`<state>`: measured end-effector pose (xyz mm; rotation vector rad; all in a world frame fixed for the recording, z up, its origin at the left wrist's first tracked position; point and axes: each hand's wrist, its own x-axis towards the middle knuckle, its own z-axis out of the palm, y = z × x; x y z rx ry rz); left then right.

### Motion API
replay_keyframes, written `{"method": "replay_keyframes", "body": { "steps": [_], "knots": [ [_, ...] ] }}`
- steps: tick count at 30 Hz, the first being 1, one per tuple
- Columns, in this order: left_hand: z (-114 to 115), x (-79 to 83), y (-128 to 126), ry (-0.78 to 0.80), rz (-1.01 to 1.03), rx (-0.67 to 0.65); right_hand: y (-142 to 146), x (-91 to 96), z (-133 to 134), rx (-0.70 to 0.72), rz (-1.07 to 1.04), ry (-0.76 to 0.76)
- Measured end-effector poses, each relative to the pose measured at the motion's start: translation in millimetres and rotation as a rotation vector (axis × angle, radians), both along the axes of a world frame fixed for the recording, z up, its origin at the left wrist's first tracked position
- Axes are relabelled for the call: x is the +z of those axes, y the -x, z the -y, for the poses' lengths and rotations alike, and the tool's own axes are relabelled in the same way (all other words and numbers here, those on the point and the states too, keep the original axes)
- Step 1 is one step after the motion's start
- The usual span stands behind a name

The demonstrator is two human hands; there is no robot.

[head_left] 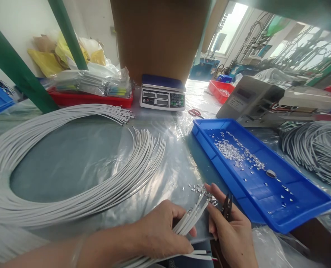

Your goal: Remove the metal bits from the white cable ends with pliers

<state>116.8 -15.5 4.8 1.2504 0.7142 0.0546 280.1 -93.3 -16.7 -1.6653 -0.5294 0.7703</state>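
White flat cables lay fanned in your left hand, its fingers clamped round the bunch, the long axis running from lower left up to the right, so the cut ends pointed at your right hand. That hand sat just beside the tips, nearer them than the left, fingers closed about small black snips. Silvery metal bits lay on the worktop just beyond the tips, more in the blue tray to the right.
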Motion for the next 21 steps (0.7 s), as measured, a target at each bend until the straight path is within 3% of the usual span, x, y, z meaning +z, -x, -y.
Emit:
{"method": "replay_keyframes", "body": {
  "steps": [8,21],
  "knots": [
    [-1,-11.3,2,0.012,0.013,-0.056,-2,6.3,2,0.048,0.036,0.040],
    [-2,-6.1,0,0.006,0.000,-0.065,-7,-0.3,7,0.094,0.042,0.031]
  ]
}}
